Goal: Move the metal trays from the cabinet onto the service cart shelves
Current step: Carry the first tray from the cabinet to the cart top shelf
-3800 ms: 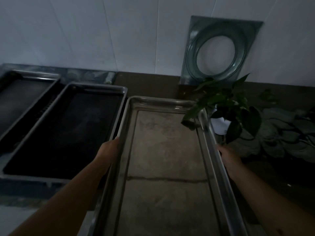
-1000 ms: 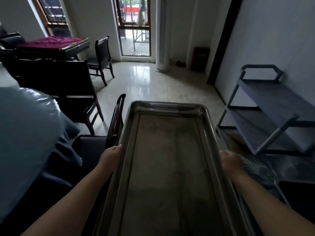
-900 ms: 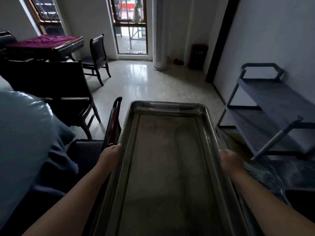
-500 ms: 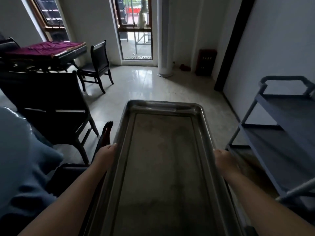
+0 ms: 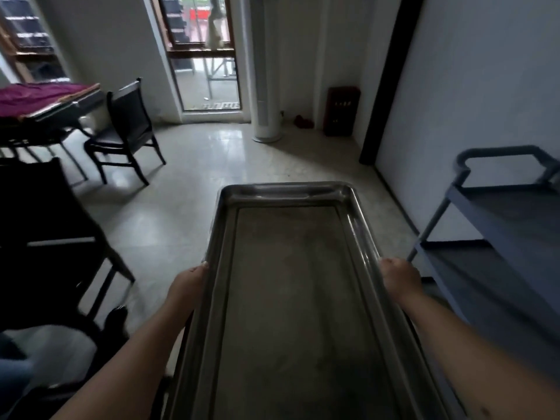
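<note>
I carry a long empty metal tray lengthwise in front of me, level above the floor. My left hand grips its left rim and my right hand grips its right rim, both about halfway along. The grey service cart stands at the right against the wall, its shelves bare, its handle at the far end. The tray's right edge is a short way left of the cart's nearest post. The cabinet is out of view.
Dark chairs and a table with a purple cloth stand at the left. A white column and a glass door are ahead. Open tiled floor lies in the middle. A pale bundle sits at lower left.
Since the cabinet, I have turned into the room with the tray in both hands. Over the last second I moved forward; the cart has slid further right and nearer.
</note>
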Motion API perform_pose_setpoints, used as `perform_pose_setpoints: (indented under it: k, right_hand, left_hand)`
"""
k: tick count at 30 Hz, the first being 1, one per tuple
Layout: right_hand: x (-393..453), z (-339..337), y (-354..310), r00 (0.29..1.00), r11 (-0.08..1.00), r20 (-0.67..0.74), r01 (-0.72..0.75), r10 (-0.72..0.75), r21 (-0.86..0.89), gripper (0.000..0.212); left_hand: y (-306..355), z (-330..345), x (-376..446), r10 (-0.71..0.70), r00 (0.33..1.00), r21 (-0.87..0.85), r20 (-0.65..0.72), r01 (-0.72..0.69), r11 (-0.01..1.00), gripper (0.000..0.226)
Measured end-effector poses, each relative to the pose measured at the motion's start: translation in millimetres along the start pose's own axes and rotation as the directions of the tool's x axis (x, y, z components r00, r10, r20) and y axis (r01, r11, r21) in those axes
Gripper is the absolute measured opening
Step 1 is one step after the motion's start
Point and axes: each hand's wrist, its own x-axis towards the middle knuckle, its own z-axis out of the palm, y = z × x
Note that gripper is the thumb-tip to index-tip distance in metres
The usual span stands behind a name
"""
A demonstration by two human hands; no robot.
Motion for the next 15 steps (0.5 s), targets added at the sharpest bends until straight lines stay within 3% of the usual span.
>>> perform_pose_setpoints:
  k: [4, 8, 11, 15]
  right_hand:
    - [57, -17, 12, 0.981, 0.991, -0.146, -0.122, 0.128, 0.051, 0.033]
    - [87, -43, 27, 0.921, 0.955, -0.258, -0.266, 0.291, 0.129, 0.033]
    - [80, -66, 46, 0.820, 0.904, -0.383, -0.369, 0.425, 0.215, 0.032]
    - [31, -79, 86, 0.612, 0.783, -0.490, -0.516, 0.620, 0.346, 0.033]
  left_hand:
    - [70, 70, 85, 0.061, 0.986, 0.084, 0.155, -0.075, 0.994, 0.037]
    - [149, 149, 152, 0.127, 0.913, 0.124, 0.388, -0.188, 0.974, 0.037]
    - [203, 218, 174, 0.178, 0.816, 0.122, 0.550, -0.289, 0.950, 0.032]
    - [230, 319, 168, 0.188, 0.615, 0.179, 0.766, -0.485, 0.856, 0.035]
